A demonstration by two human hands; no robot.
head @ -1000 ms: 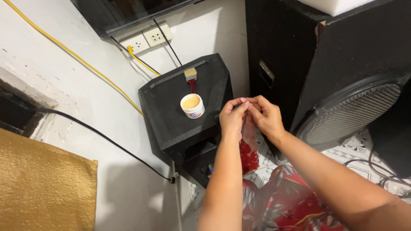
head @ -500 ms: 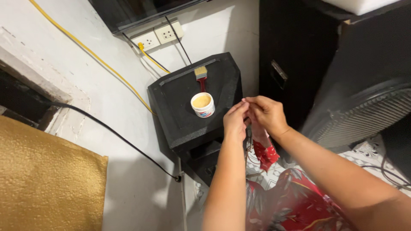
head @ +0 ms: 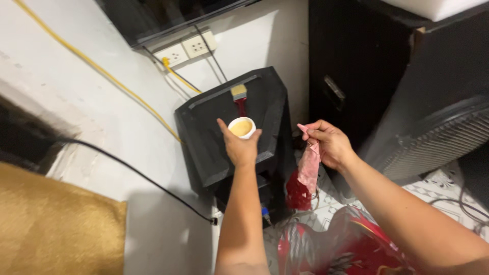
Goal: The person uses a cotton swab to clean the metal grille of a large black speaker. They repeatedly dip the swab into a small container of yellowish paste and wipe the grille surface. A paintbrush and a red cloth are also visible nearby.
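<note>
Left hand (head: 240,146): we find it cupped round a small white tub (head: 241,127) of yellowish paste, thumb on one side, fingers on the other, the tub's open mouth facing up. The tub sits over the top of a black speaker box (head: 209,137) (whether it is lifted clear or touching the box we cannot tell).

Right hand (head: 328,142): closed in a pinch on the upper end of a pink-red rag (head: 308,168), which hangs limp below the fingers, to the right of the box and well apart from the tub.

Brush (head: 239,98): red handle, pale bristles, lying flat on the box just beyond the tub.

Wall items: we list two white sockets (head: 186,48) above the box, a yellow cable (head: 102,71) running down from them along the white wall, and a black cable (head: 142,175) lower down.

Also in view: a large black speaker (head: 433,102) with a round grille at right, a gold cushion (head: 51,224) at lower left, red flowered cloth (head: 331,249) at the bottom.
</note>
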